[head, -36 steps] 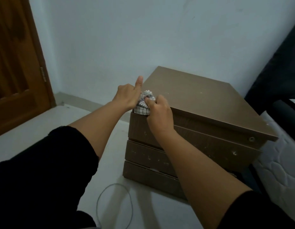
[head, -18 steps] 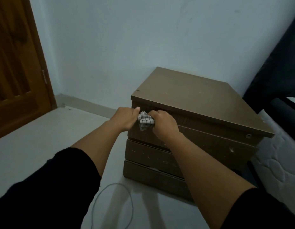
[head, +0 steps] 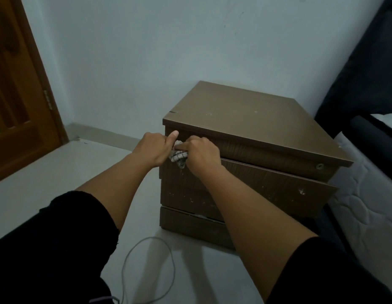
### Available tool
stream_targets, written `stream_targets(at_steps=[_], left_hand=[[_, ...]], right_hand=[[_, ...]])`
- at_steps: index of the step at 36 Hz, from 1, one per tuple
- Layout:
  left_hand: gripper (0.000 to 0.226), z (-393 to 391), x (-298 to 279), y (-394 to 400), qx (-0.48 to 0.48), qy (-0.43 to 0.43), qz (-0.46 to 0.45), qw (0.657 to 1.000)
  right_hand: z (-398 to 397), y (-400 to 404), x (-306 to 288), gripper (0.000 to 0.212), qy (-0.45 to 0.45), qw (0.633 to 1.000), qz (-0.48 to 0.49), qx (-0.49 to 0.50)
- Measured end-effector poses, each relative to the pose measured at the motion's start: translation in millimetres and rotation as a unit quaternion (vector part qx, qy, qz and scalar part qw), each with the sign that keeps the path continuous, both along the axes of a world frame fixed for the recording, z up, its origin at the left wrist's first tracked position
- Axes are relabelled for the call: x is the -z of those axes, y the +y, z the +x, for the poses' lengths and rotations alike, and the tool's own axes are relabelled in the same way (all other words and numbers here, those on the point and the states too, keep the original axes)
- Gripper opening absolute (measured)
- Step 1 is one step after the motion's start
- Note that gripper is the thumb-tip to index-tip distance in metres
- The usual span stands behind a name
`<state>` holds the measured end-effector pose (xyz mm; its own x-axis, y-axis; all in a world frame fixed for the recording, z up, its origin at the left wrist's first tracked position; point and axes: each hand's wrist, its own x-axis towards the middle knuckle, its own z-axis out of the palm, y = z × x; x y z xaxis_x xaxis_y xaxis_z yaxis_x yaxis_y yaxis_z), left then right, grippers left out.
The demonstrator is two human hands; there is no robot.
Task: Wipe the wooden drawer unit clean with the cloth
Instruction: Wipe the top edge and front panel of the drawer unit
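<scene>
A pale wall (head: 168, 51) and grey floor (head: 59, 167) back the drawer unit (head: 245, 119), which stands beside a mattress (head: 370, 194) and bears no readable writing. Both hands, left (head: 154, 148) and right (head: 201, 153), grip the checked cloth (head: 178, 156), bunched against the top drawer's left end; most of it is hidden, seemingly inside the curled fingers.

Wooden door (head: 17, 88), grey cable (head: 146, 270), quilted mattress (head: 370, 207).

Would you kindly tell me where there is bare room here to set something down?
The drawer unit top is bare. Open floor lies between door and unit. Crowded: the unit's front left corner, where left hand and right hand grip the cloth.
</scene>
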<state>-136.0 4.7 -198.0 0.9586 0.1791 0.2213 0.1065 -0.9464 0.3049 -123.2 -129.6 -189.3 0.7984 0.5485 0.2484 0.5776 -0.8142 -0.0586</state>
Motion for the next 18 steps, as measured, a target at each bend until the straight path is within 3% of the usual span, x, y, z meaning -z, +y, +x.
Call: stream_targets(at_steps=[11,18], left_hand=[[0.054,-2.9,18.9,-31.6,0.056,-0.043,0.001,0.998],[0.049,-0.4,16.8,-72.7,0.136,-0.022,0.016,0.99]], right_hand=[[2.6,-46.4,2.8,0.04,0.051,0.994,0.071,0.065],[4.4,-115.4,3.7,0.038,0.072,0.982,0.116,0.127]])
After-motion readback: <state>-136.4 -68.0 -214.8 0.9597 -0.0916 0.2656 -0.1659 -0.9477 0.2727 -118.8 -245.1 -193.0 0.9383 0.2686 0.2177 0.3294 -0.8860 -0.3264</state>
